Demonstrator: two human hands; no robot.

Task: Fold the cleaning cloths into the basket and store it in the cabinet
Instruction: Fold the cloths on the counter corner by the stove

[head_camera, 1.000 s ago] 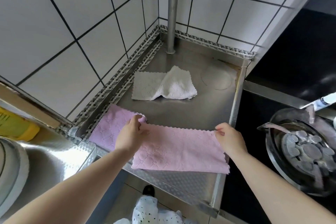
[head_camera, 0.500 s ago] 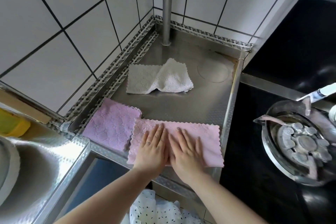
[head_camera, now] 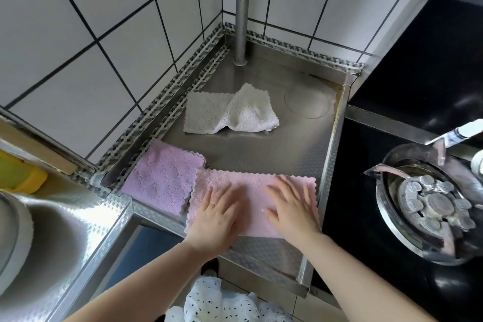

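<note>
Both hands lie flat, fingers straight and spread, on a pale pink cloth (head_camera: 254, 192) that is folded into a long strip along the front edge of the steel tabletop (head_camera: 264, 149). The left hand (head_camera: 218, 213) presses the strip's left half and the right hand (head_camera: 291, 206) its right half, with a bare stretch of cloth between them; neither hand grips anything. The strip's right end reaches the tabletop's raised right edge, and its front edge lies near the front rim.

A folded lilac cloth (head_camera: 163, 175) sits at the front left corner, its right edge touching or just under the strip's left end. A white cloth (head_camera: 230, 110), loosely rumpled with one side turned over, lies farther back near the middle, well apart from the pink ones. A metal pipe (head_camera: 242, 8) stands in the back corner against the tiled wall (head_camera: 78, 42). To the right, a stove burner (head_camera: 433, 204) sits in a black hob, and a steel sink (head_camera: 57, 219) lies to the left.
</note>
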